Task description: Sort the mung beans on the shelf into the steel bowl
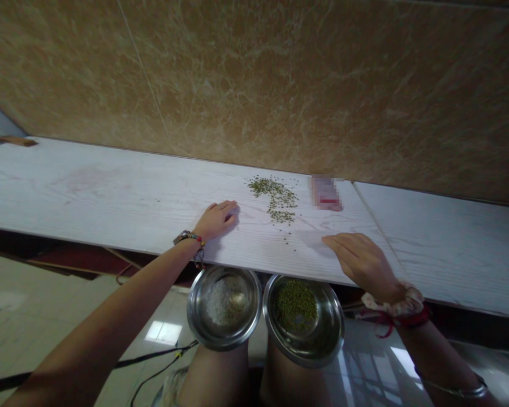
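Green mung beans (280,196) lie scattered in a loose patch on the white wood-grain board (186,186). My left hand (215,219) rests on the board to the left of the beans, its fingers loosely stretched out and holding nothing. To the right of the patch, my right hand (362,260) hovers over the board's front, back of the hand up. Its fingers are stretched out side by side, and the palm is hidden. A steel bowl with green beans (337,339) sits on my right knee. Another steel bowl (195,333), on my left knee, holds pale, whitish grains.
A blurred, pinkish flat item (326,193) lies at the board's back edge against the brown marbled wall (254,85). A small wooden piece (19,141) is at the far left. A black cable (152,356) runs above the tiled floor (8,328).
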Available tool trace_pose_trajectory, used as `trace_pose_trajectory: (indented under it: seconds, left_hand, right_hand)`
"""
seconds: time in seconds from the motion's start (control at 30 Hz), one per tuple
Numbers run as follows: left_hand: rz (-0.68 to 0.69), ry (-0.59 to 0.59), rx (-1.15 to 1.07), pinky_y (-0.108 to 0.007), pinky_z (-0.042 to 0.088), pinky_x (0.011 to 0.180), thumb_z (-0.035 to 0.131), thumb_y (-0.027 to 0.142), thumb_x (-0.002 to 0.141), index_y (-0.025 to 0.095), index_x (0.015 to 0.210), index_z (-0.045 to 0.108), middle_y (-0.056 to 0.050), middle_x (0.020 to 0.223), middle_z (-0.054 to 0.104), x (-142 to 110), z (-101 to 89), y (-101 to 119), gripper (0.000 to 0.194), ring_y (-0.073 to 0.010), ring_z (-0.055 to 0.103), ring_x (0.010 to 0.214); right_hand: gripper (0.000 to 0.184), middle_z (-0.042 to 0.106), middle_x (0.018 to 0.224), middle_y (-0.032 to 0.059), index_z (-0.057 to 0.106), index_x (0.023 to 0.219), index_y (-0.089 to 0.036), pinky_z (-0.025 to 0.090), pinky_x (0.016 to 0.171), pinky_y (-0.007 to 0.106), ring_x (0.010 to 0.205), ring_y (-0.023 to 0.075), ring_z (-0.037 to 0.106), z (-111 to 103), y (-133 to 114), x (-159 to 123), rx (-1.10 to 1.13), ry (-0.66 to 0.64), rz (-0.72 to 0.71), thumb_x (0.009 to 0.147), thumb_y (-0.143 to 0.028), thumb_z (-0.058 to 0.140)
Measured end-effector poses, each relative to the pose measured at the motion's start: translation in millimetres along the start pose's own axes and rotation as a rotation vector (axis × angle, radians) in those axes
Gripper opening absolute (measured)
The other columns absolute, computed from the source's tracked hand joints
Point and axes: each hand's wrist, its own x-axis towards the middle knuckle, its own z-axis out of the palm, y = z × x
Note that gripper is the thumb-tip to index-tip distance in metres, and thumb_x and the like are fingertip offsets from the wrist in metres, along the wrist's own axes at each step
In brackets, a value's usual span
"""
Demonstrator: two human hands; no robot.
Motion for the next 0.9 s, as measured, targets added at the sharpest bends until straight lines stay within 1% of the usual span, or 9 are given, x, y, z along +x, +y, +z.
trace_pose_trajectory:
  seconds: [0.2, 0.4, 0.53, 0.63, 0.77, 0.9]
  left_hand:
    - [-0.003, 0.001, 0.007, -0.037, 0.032, 0.106, 0.039, 0.025, 0.087, 0.018, 0.127, 0.051, -0.007, 0.135, 0.049, 0, -0.9, 1, 0.042, -0.0199, 0.043, 0.126]
    - [-0.007, -0.003, 0.001, -0.039, 0.032, 0.106, 0.039, 0.025, 0.087, 0.016, 0.127, 0.051, -0.009, 0.135, 0.049, 0, -2.3, 1, 0.043, -0.0213, 0.044, 0.126]
    - [-0.006, -0.002, 0.003, -0.037, 0.032, 0.106, 0.039, 0.025, 0.086, 0.017, 0.127, 0.051, -0.008, 0.135, 0.049, 0, -2.0, 2, 0.043, -0.0201, 0.044, 0.126]
    - [-0.008, -0.001, 0.005, -0.038, 0.031, 0.106, 0.04, 0.025, 0.086, 0.015, 0.127, 0.051, -0.009, 0.135, 0.05, 0, -2.0, 2, 0.043, -0.0207, 0.044, 0.126]
    - [-0.007, 0.001, -0.007, -0.038, 0.031, 0.106, 0.04, 0.025, 0.086, 0.016, 0.126, 0.052, -0.008, 0.134, 0.05, -1, -2.3, 2, 0.043, -0.0207, 0.044, 0.126]
    - [-0.009, 0.002, -0.002, -0.038, 0.031, 0.106, 0.039, 0.026, 0.086, 0.02, 0.126, 0.052, -0.006, 0.135, 0.05, -1, -2.9, 2, 0.042, -0.0196, 0.043, 0.126]
  right_hand:
    - [0.028, 0.07, 0.084, 0.0078, 0.062, 0.097, -0.013, 0.048, 0.07, 0.031, 0.078, 0.0167, 0.061, 1, -1, 6, -0.016, 0.03, -0.016, 0.081, 0.001, 0.043]
    - [0.029, 0.07, 0.084, 0.0073, 0.061, 0.095, -0.013, 0.048, 0.069, 0.03, 0.078, 0.0165, 0.062, -1, -5, 13, 0.008, 0.03, -0.061, 0.081, 0.002, 0.04]
    - [0.031, 0.07, 0.086, 0.0072, 0.06, 0.098, -0.014, 0.049, 0.07, 0.031, 0.08, 0.0167, 0.061, -7, -5, 9, 0.057, 0.007, -0.06, 0.081, 0.003, 0.039]
    - [0.034, 0.07, 0.087, 0.0073, 0.06, 0.102, -0.014, 0.048, 0.072, 0.031, 0.082, 0.017, 0.061, -9, -5, 8, 0.063, 0.021, -0.04, 0.08, 0.003, 0.04]
    - [0.038, 0.07, 0.088, 0.0059, 0.06, 0.106, -0.017, 0.048, 0.072, 0.032, 0.082, 0.0169, 0.061, -5, -5, 13, 0.071, 0.033, -0.024, 0.08, 0.002, 0.041]
    - [0.034, 0.07, 0.086, 0.0064, 0.061, 0.101, -0.015, 0.048, 0.071, 0.031, 0.081, 0.0167, 0.061, -2, -8, 15, 0.076, 0.018, -0.037, 0.08, 0.002, 0.04]
